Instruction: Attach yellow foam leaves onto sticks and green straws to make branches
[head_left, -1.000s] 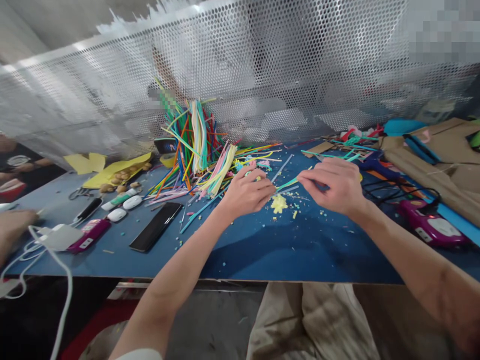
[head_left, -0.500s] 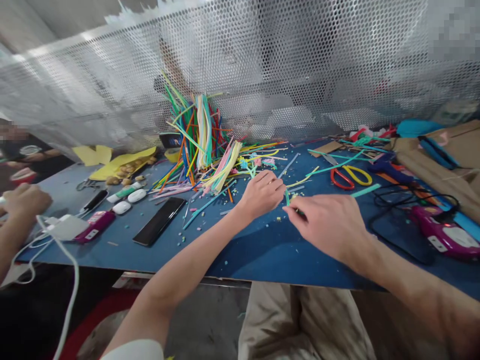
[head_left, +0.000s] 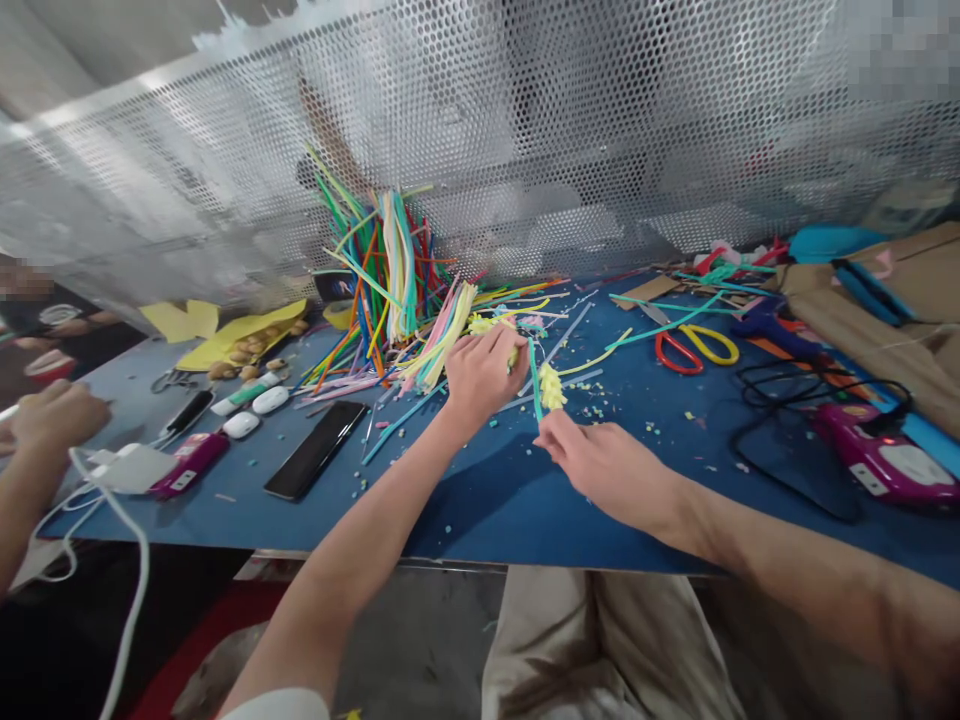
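Observation:
A short teal pipe cleaner [head_left: 535, 378] stretches between my two hands above the blue table. My left hand [head_left: 484, 372] is closed at its upper end, with the fingertips partly hidden behind the knuckles and a bit of yellow showing by them. At the lower end, my right hand [head_left: 600, 455] pinches the pipe cleaner between thumb and fingers. Just beyond the right fingertips is a bumpy yellow pipe-cleaner piece [head_left: 553, 387]; whether the hand touches it I cannot tell. Small teal and yellow clippings lie scattered around.
Behind my left hand stands a bundle of colored pipe cleaners [head_left: 397, 270] against a perforated metal screen [head_left: 570, 130]. A black phone [head_left: 316, 450] lies left, scissors [head_left: 697, 348] and a purple power strip [head_left: 889, 460] right. Another person's hand [head_left: 60, 415] is at far left.
Both hands have shifted left, the right one more, and it has turned. The teal pipe cleaner now shows longer between them, and the bumpy yellow piece has come into view.

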